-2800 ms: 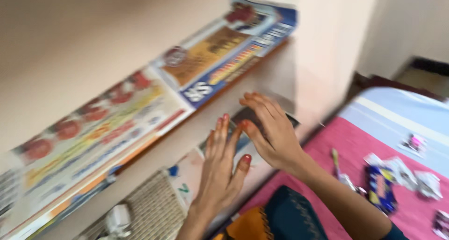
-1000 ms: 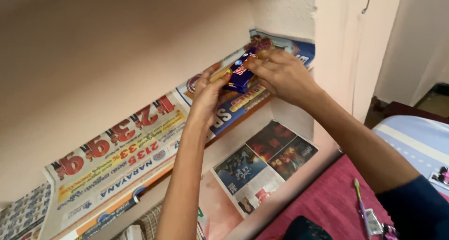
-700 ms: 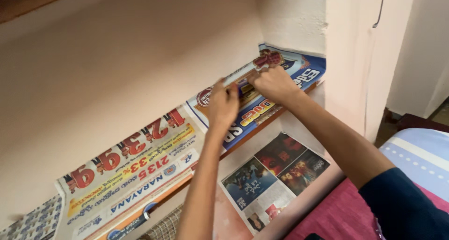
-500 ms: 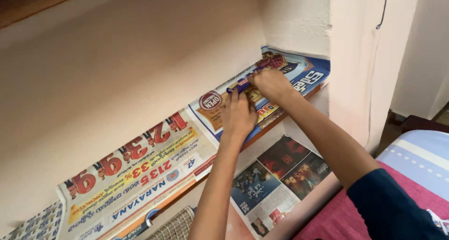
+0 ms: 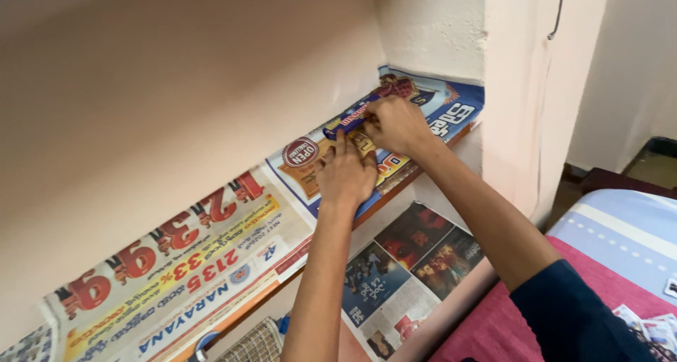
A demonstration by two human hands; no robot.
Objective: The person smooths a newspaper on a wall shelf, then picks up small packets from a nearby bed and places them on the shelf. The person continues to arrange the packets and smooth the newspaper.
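The wall niche point(image 5: 176, 87) fills most of your view, its pale back wall rising above a shelf point(image 5: 395, 186) lined with colourful newspaper sheets point(image 5: 197, 256). Below it, a lower shelf carries another newspaper page point(image 5: 409, 263) printed with dark photographs. To your right lies a bed with a pink spread point(image 5: 493, 327) and a pale blue striped sheet point(image 5: 620, 228), with a few small wrappers point(image 5: 649, 327) near its lower corner.

Both your arms reach up to the upper shelf. Your left hand point(image 5: 345, 175) lies palm down on the newspaper, fingers point(image 5: 342, 145) stretched out and flat, gripping nothing. Your right hand point(image 5: 396, 124), just beyond it and touching it, has its fingers curled closed on the near end of a purple snack packet point(image 5: 347, 119). The packet lies along the back of the shelf, close to the niche's right corner, resting on the newspaper near the back wall.
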